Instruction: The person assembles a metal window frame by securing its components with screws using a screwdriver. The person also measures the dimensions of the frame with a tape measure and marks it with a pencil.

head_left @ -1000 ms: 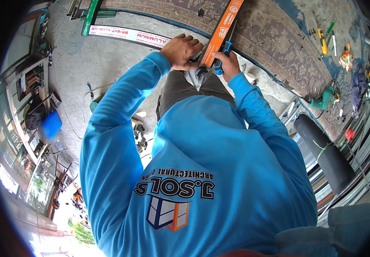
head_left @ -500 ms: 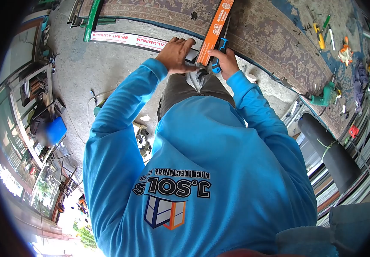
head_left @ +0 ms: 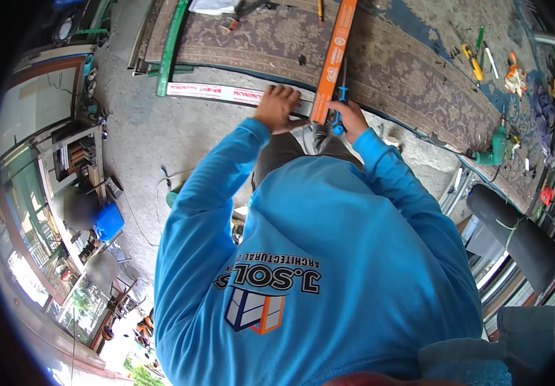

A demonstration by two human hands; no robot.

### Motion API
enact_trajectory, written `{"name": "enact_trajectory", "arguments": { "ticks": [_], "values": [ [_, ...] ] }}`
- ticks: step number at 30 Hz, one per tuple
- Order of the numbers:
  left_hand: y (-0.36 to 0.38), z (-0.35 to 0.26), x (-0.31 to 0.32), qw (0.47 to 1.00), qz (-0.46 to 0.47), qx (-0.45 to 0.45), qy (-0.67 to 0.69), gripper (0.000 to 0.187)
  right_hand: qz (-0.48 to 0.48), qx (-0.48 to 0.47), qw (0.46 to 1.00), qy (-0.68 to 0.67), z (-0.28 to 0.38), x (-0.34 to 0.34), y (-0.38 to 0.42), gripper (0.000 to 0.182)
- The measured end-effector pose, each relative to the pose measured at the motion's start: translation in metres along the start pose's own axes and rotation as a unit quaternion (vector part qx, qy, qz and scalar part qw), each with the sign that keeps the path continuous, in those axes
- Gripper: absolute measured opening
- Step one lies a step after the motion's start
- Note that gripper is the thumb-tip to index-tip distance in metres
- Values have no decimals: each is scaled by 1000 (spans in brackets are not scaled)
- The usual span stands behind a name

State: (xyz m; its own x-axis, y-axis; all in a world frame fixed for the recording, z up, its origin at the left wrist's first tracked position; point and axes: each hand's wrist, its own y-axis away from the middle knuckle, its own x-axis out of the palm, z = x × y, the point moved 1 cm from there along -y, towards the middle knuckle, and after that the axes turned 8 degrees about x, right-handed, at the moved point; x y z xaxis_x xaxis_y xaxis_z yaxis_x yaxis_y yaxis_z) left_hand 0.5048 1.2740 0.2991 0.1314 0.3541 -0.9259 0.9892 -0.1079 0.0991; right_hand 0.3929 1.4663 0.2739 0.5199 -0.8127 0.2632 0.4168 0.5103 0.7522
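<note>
A white-filmed aluminum bar (head_left: pixel 216 92) with red lettering runs sideways between a green bar (head_left: pixel 173 48) and an orange-filmed aluminum bar (head_left: pixel 334 61). My left hand (head_left: pixel 279 109) is closed over the white bar near its right end, thumb pointing toward the orange bar. In my right hand (head_left: pixel 353 120) is a screwdriver (head_left: pixel 340 119) with a blue and black handle, its shaft pointing away from me alongside the orange bar. The right thumb reaches the orange bar's near end. The corner where the two bars meet lies between my hands; its fastening is too small to make out.
A patterned carpet (head_left: pixel 252 48) lies beneath the bars on the concrete floor (head_left: pixel 129 128). To the right are a green power drill (head_left: pixel 493 147), yellow-handled tool (head_left: pixel 473 62) and dark roll (head_left: pixel 515 235). Leftward stand glazed frames (head_left: pixel 36 96) and a blue container (head_left: pixel 108 222).
The whole view has shifted, so the bars and hands sit lower and farther right, with more carpet showing. Both hands keep their holds on the bar and screwdriver.
</note>
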Motion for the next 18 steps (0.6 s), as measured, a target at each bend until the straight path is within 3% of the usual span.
{"name": "enact_trajectory", "arguments": {
  "ticks": [6,8,9,11,13,15,16,17,18],
  "values": [
    [-14,22,16,997,-6,82,-1,63,-19,2,999,34,19,8,16,22],
    [-12,30,17,992,-9,121,29,67,-66,15,995,79,9,3,8,26],
    [-11,40,16,987,51,137,74,71,-77,8,994,74,3,1,4,26],
    [6,66,-8,981,-43,185,45,79,-106,12,993,45,-3,3,7,26],
    [19,131,-44,984,-114,108,86,83,-101,3,994,46,5,13,12,30],
    [30,229,-81,952,-299,-58,19,74,-92,17,996,12,-6,6,2,34],
    [31,288,-95,931,-349,-106,-3,73,-101,11,995,4,-1,14,6,34],
    [33,309,-127,912,-306,-264,-76,77,-114,4,993,-12,4,23,13,35],
    [38,344,-122,913,-309,-253,-75,77,-125,-6,992,-27,10,32,17,36]
  ]
}}
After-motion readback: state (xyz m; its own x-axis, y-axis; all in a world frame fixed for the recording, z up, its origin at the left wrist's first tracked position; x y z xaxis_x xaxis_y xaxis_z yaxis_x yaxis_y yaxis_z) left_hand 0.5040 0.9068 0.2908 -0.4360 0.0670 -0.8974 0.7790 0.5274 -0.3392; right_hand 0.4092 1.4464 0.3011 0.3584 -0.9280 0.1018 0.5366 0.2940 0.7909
